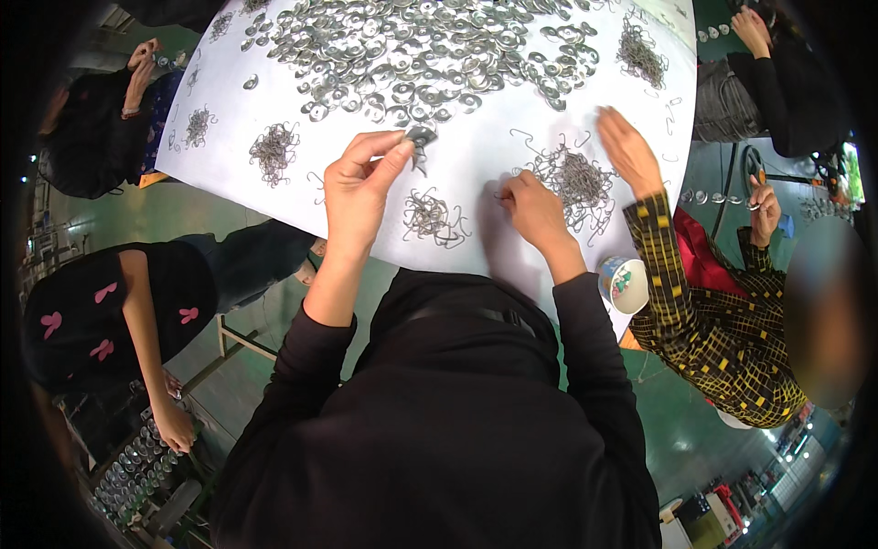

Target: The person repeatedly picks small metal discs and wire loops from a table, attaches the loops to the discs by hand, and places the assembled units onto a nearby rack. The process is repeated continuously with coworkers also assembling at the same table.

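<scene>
My left hand (361,188) is raised over the white table (352,215), thumb and fingers pinching a shiny curved metal disc (419,137). Below that disc, a small wire-like bit shows. Lower and to the right, my right hand (540,215) has its fingers curled together at the left edge of a pile of wire hooks (581,183); whatever it grips is too small to make out. Between my hands lies a smaller heap of wire hooks (428,220). A large spread of metal discs (412,55) covers the far part of the table.
A co-worker's hand (629,151) in a yellow-and-black checked sleeve reaches over the hook pile from the right. By that sleeve stands a paper cup (625,282) with small bits inside. More hook heaps (274,154) lie left and far right (642,53). Other people stand around the table.
</scene>
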A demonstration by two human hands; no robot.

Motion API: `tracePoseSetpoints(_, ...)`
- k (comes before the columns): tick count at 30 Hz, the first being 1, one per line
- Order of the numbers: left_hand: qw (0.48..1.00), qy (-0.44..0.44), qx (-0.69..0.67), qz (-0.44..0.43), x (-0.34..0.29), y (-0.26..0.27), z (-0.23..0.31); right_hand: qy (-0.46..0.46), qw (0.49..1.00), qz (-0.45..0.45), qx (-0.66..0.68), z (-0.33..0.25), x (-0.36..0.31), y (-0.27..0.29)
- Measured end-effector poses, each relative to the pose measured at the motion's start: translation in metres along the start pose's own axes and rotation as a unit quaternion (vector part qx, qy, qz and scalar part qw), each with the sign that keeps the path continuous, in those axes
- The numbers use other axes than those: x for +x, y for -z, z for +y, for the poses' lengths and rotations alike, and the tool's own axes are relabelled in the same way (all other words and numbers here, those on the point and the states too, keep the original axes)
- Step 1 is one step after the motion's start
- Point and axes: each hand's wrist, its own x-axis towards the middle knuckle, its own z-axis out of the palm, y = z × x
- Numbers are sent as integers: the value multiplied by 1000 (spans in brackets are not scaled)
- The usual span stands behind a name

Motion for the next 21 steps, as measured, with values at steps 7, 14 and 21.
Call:
tracePoseSetpoints(7, 996, 50, -39, -62, -13, -12, 2, -137, 825, -33, 547, -73, 13, 73)
tracePoseSetpoints(14, 992, 45, -87, -83, -21, -30, 7, -80, 788, 67, 607, -102, 17, 89)
tracePoseSetpoints(21, 996, -24, -31, -85, -31, -38, 2, -58, 810, 189, 552, -112, 10, 78)
